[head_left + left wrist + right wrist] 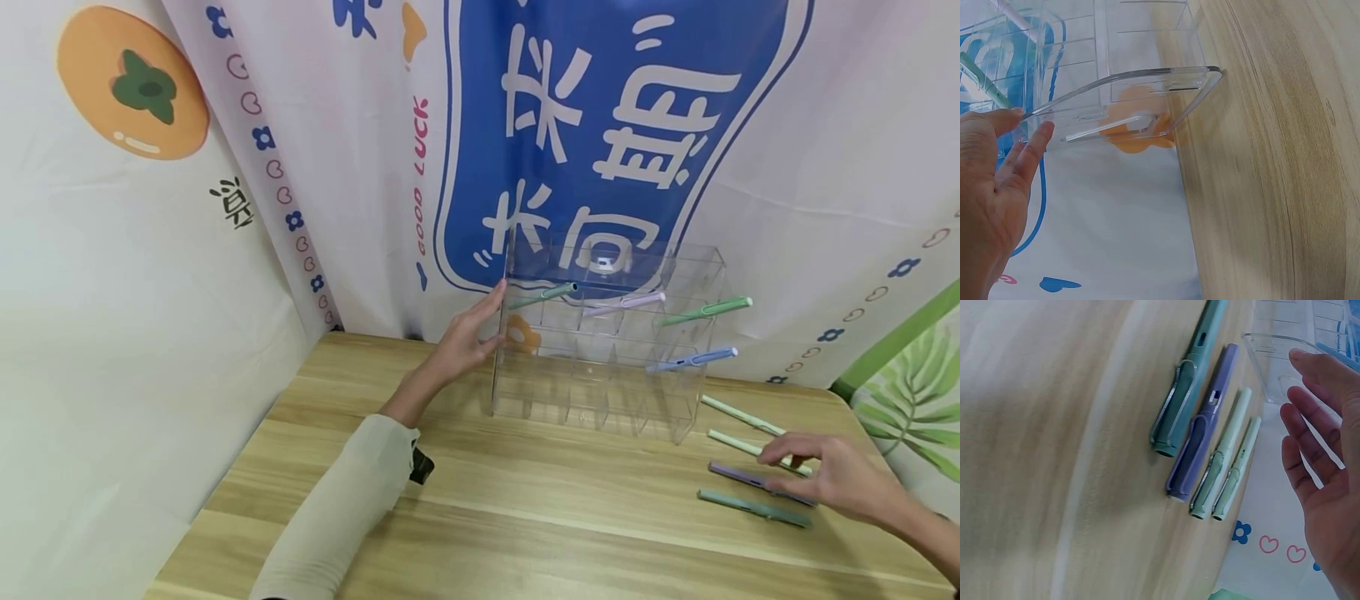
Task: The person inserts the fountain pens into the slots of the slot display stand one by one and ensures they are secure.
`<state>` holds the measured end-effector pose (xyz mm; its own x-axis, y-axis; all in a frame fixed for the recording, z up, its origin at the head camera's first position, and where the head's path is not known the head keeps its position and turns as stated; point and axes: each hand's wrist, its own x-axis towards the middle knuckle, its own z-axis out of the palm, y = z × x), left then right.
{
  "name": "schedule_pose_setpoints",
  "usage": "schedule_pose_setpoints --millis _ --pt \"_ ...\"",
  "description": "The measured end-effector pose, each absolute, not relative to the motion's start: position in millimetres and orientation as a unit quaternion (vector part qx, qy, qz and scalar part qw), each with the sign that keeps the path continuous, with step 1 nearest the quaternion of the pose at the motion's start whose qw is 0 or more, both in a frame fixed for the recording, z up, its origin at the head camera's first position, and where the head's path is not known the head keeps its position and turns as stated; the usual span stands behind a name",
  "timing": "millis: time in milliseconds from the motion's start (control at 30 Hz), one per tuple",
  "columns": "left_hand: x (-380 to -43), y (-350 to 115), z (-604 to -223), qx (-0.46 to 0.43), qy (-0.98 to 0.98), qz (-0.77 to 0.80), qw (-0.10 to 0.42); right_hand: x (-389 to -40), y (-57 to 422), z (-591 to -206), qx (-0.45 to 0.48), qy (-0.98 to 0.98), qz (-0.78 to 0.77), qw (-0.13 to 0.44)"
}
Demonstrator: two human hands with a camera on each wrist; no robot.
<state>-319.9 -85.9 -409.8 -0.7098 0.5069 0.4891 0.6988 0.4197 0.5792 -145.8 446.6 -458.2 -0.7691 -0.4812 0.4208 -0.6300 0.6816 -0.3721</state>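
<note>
My left hand reaches to the left side of a clear acrylic rack; its extended fingers touch the side panel's edge in the left wrist view. Over the pens at the table's right hovers my right hand, fingers loosely bent and holding nothing. Below it lie a teal pen, a purple pen and two pale green pens, one nearer and one farther. The rack carries a grey-green pen, a lavender pen, a green pen and a blue pen, all slanting.
A wooden table bears the rack near its back edge. Behind it hangs a printed curtain with blue and orange patterns. A small black object shows at my left sleeve.
</note>
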Motion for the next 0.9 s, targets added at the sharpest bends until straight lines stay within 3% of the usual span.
schedule_pose_setpoints --millis 467,900 --pt "-320 -86 -409 -0.363 -0.832 -0.4 0.123 -137 453 -478 0.339 -0.879 0.325 0.082" --pt "-320 -86 -410 -0.365 -0.83 -0.405 0.119 -131 460 -491 0.341 -0.881 0.315 0.088"
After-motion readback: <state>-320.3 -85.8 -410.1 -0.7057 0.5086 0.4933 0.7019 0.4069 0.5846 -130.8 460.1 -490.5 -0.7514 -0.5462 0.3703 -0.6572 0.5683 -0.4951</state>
